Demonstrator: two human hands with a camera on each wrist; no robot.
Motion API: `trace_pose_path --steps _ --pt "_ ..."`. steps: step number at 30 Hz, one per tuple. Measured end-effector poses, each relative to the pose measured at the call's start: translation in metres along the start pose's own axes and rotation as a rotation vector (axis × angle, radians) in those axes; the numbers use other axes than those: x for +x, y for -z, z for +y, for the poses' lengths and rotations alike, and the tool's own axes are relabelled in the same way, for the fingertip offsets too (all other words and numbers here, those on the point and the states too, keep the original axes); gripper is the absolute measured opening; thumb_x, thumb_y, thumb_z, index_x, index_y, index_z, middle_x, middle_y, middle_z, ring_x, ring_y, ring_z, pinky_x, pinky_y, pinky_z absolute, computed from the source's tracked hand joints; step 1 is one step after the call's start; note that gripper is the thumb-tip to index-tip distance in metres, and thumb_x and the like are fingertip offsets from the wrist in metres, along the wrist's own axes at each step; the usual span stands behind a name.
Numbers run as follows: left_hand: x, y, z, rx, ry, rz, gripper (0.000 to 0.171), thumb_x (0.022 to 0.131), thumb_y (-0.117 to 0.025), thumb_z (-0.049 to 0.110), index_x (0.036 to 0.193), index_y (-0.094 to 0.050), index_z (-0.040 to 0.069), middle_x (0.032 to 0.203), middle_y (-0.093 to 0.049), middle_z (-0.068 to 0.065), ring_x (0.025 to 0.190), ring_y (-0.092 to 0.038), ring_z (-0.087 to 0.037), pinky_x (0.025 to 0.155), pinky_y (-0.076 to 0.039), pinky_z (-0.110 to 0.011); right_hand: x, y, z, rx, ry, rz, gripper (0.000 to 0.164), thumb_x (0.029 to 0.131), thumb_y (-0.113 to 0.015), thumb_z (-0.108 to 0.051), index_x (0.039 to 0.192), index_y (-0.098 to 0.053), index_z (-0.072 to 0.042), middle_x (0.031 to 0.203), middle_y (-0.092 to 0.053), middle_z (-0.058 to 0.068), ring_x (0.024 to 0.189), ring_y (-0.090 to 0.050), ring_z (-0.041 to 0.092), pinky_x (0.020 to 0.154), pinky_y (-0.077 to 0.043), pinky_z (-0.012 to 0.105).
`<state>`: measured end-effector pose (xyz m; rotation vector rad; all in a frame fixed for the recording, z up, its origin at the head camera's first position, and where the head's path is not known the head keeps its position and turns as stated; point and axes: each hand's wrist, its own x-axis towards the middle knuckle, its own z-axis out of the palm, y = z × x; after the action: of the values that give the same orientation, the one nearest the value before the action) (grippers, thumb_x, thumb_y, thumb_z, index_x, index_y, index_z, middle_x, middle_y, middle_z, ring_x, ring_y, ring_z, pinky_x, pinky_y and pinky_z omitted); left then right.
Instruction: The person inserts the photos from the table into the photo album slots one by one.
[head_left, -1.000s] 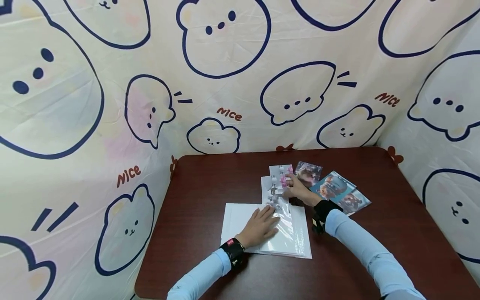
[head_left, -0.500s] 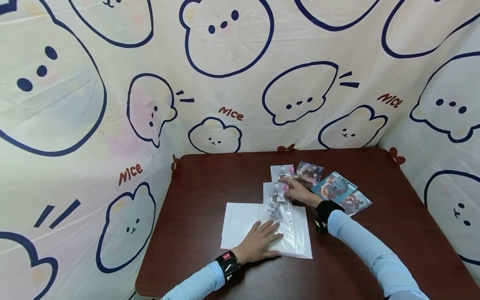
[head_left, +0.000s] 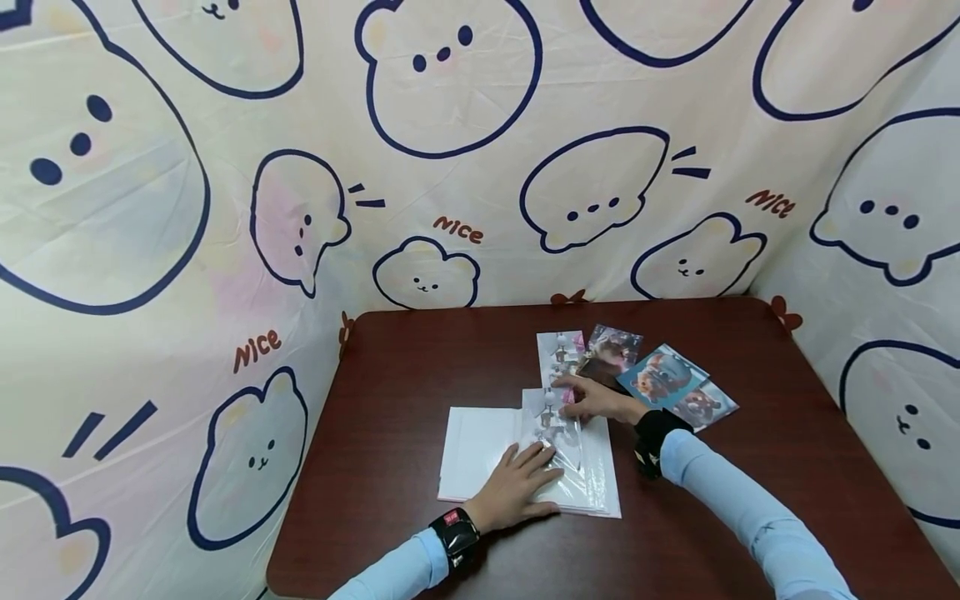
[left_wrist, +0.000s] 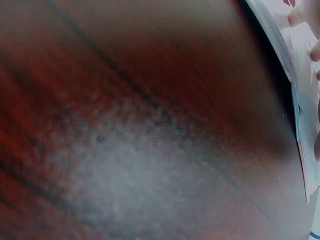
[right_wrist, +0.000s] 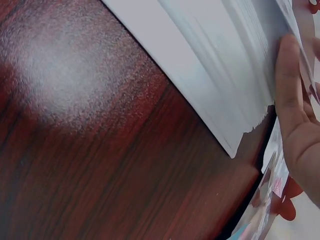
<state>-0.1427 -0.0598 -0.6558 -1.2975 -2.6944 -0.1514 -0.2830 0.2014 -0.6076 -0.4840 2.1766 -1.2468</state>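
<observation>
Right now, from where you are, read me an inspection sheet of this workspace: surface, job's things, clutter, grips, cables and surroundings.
Surface: reddish-brown table, shiny in patches.
Job's things: open white book, clear plastic over its right side; nearer picture card crosses its far edge, farther picture card beyond. Whether the nearer one is inside the plastic is unclear.
Clutter: to the right, dark-toned card, teal card and another card partly beneath it.
Grips: left grip rests on the book, fingers spread; right grip holds the nearer picture card.
Cables: nothing seen.
Surroundings: cartoon-printed cloth behind and beside the table.
</observation>
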Motion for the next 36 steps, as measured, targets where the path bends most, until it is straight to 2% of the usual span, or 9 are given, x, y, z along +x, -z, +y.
trace_pose_path --steps 4,6,11,15,24,27,31,34,36 --pt "0.000 0.000 0.001 0.001 0.005 0.008 0.064 0.098 -0.057 0.064 0.153 -0.051 0.030 0.166 -0.040 -0.003 0.154 -0.036 -0.024 0.119 -0.038 -0.053 0.000 -0.001 0.001 -0.026 0.028 -0.009 0.059 0.095 -0.074 -0.011 0.148 -0.051 0.001 0.160 -0.028 0.035 0.119 -0.053 0.038 0.072 -0.055 0.031" --pt "0.000 -0.001 0.002 -0.003 0.009 0.009 0.065 0.098 -0.057 0.064 0.153 -0.050 0.030 0.166 -0.039 -0.003 0.154 -0.035 -0.025 0.120 -0.038 -0.053 0.000 -0.001 0.001 -0.035 0.056 -0.016 0.055 0.094 -0.074 -0.008 0.144 -0.055 0.003 0.158 -0.034 0.035 0.123 -0.050 0.039 0.072 -0.055 0.030" --pt "-0.001 -0.003 0.003 -0.020 0.021 0.016 0.064 0.098 -0.057 0.064 0.152 -0.051 0.030 0.167 -0.038 -0.003 0.155 -0.034 -0.025 0.121 -0.037 -0.053 0.000 -0.003 0.002 -0.066 0.124 -0.018 0.042 0.095 -0.071 -0.004 0.135 -0.064 0.006 0.144 -0.053 0.034 0.103 -0.058 0.025 0.069 -0.052 0.024" --pt "0.000 -0.003 0.005 -0.021 0.022 0.025 0.062 0.099 -0.056 0.063 0.151 -0.052 0.030 0.165 -0.040 -0.003 0.154 -0.036 -0.025 0.120 -0.037 -0.054 -0.002 -0.005 0.003 -0.083 0.167 -0.027 0.034 0.097 -0.068 -0.001 0.128 -0.068 0.009 0.132 -0.062 0.032 0.081 -0.056 0.011 0.064 -0.046 0.022" --pt "0.001 -0.007 0.005 -0.072 0.057 0.051 0.062 0.098 -0.058 0.063 0.150 -0.053 0.029 0.165 -0.041 -0.005 0.154 -0.036 -0.025 0.120 -0.036 -0.055 -0.007 -0.012 -0.002 -0.092 0.151 0.008 0.027 0.100 -0.061 -0.002 0.124 -0.071 0.008 0.129 -0.066 0.032 0.091 -0.062 0.013 0.066 -0.049 0.027" --pt "0.003 -0.005 0.002 -0.243 0.097 0.041 0.061 0.100 -0.059 0.058 0.151 -0.051 0.026 0.166 -0.038 -0.009 0.154 -0.034 -0.030 0.121 -0.035 -0.055 -0.011 -0.015 -0.004 -0.056 0.117 0.075 0.033 0.103 -0.060 -0.005 0.132 -0.065 0.010 0.113 -0.071 0.030 0.087 -0.063 0.014 0.066 -0.050 0.028" --pt "0.011 0.009 -0.005 -0.673 0.231 0.027 0.055 0.108 -0.053 0.042 0.154 -0.047 0.012 0.166 -0.036 -0.018 0.153 -0.035 -0.037 0.121 -0.035 -0.055 -0.015 -0.023 -0.012 0.062 0.104 0.155 0.044 0.109 -0.052 -0.014 0.144 -0.050 0.013 0.096 -0.069 0.028 0.077 -0.062 0.012 0.066 -0.055 0.031" --pt "0.018 0.027 -0.016 -0.978 0.395 0.049 0.052 0.113 -0.040 0.035 0.155 -0.044 0.004 0.160 -0.043 -0.021 0.147 -0.044 -0.038 0.118 -0.040 -0.052 -0.018 -0.034 -0.024 0.183 0.102 0.186 0.051 0.113 -0.045 -0.023 0.149 -0.042 0.012 0.106 -0.066 0.029 0.084 -0.067 0.014 0.076 -0.060 0.036" --pt "0.022 0.037 -0.026 -1.129 0.507 0.086 0.054 0.115 -0.031 0.036 0.154 -0.043 0.001 0.154 -0.050 -0.024 0.140 -0.052 -0.041 0.113 -0.046 -0.053 -0.018 -0.047 -0.034 0.279 0.117 0.195 0.054 0.114 -0.041 -0.027 0.151 -0.038 0.012 0.116 -0.064 0.035 0.093 -0.073 0.027 0.085 -0.062 0.043"
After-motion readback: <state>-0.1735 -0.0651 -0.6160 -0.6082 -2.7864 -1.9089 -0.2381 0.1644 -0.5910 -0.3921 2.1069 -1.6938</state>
